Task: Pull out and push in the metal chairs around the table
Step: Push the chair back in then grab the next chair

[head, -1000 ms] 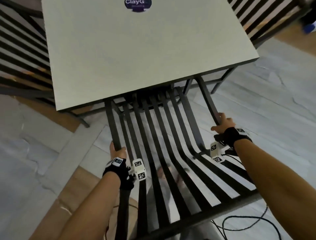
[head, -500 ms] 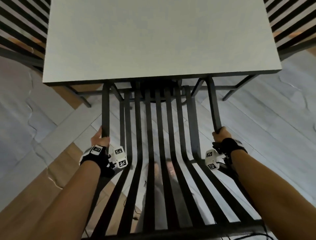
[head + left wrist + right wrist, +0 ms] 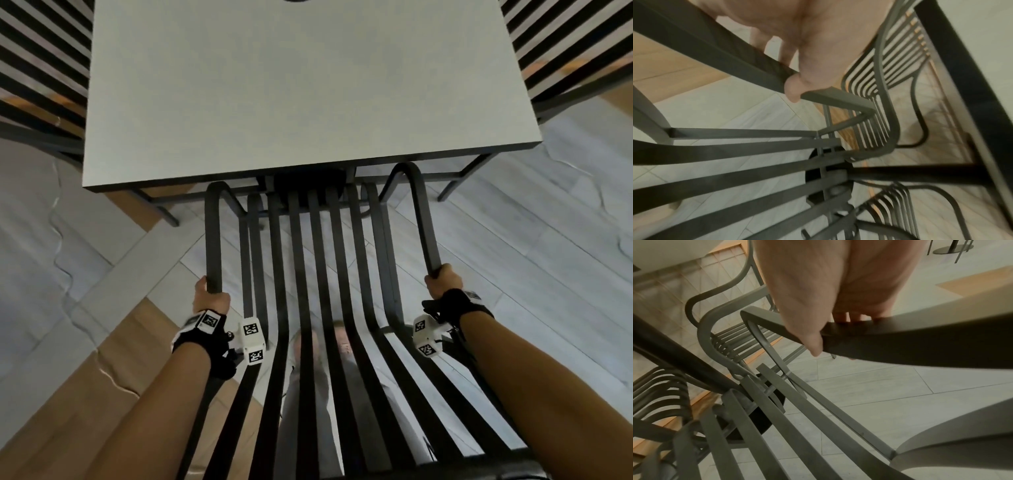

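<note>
Your left hand (image 3: 209, 297) is wrapped around the left armrest (image 3: 214, 236) of the slatted metal chair (image 3: 317, 274) — its slats run lengthwise away from you, front edge tucked under the white table (image 3: 308, 85). No legible writing. Your right hand (image 3: 443, 281) clamps the right armrest (image 3: 423, 219), forearms extended, both wrists strapped.

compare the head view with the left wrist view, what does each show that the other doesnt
Only the head view shows the tabletop from above, both forearms, and the right hand gripping the right armrest. Only the left wrist view shows the table's underside, its dark base and another chair beyond. Both show the left hand gripping the left armrest and the seat slats.
</note>
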A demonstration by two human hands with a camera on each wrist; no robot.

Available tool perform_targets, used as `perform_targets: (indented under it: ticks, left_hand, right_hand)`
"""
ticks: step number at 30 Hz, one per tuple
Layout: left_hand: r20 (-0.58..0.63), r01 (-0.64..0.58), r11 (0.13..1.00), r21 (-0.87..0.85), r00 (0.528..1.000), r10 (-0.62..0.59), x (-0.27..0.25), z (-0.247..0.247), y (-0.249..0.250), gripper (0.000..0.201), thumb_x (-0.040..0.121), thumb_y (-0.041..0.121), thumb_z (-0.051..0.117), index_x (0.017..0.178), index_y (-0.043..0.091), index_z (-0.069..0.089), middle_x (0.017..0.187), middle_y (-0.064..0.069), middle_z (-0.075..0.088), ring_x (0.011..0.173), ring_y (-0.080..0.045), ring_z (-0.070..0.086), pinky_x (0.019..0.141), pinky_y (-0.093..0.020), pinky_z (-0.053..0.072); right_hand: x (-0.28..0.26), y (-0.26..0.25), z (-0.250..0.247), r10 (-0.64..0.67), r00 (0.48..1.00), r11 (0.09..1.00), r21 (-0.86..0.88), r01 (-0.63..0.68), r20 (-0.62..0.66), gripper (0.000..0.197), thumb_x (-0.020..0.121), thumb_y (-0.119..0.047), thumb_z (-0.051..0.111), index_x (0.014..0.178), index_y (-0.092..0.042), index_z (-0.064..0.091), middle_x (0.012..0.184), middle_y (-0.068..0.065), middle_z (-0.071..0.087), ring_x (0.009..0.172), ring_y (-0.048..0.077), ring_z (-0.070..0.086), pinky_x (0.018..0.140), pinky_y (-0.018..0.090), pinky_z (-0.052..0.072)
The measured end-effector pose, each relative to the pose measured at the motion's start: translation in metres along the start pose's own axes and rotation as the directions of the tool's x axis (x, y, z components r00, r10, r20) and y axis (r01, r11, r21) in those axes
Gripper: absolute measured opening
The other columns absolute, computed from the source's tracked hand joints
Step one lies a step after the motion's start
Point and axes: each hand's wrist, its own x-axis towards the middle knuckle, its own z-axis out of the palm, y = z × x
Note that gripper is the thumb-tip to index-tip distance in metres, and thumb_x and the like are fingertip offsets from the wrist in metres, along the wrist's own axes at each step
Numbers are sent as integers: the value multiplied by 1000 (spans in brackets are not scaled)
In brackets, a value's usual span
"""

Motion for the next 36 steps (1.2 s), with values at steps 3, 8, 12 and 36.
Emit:
perform_targets:
  ticks: [3,8,12,36]
  left_hand:
    - [8,16,995,102,1000,-17,-24,1,11,80,77,16,66,145,20,25,143,-20,40,125,-43,43,105,-49,38]
    - [173,31,984,-178,985,0,-78,1,24,79,75,13,72,143,20,32,150,-14,33,131,-36,39,107,-47,36]
    - [192,-90,946,-312,969,155,-159,0,38,55,83,6,63,134,19,45,144,-11,40,126,-27,42,100,-41,36]
    - [150,-793,609,-19,600,786,-400,286,308,49,78,2,60,125,13,52,129,-11,54,120,-27,49,101,-35,40]
  right_hand:
    - [-9,3,-11,-70,997,997,-31,69,-38,49,86,-19,63,128,-3,45,124,24,55,109,42,55,88,45,48]
    - [-24,3,-42,-177,984,984,24,178,-29,59,87,-25,65,136,-5,39,136,23,46,118,40,51,99,47,46]
    - [-33,18,-73,-286,957,956,60,288,-42,53,88,-26,64,132,-4,45,137,23,44,118,39,52,100,44,44]
    - [48,62,-481,-748,612,648,-80,758,-258,47,90,-25,61,131,-9,45,130,19,47,115,34,52,98,40,42]
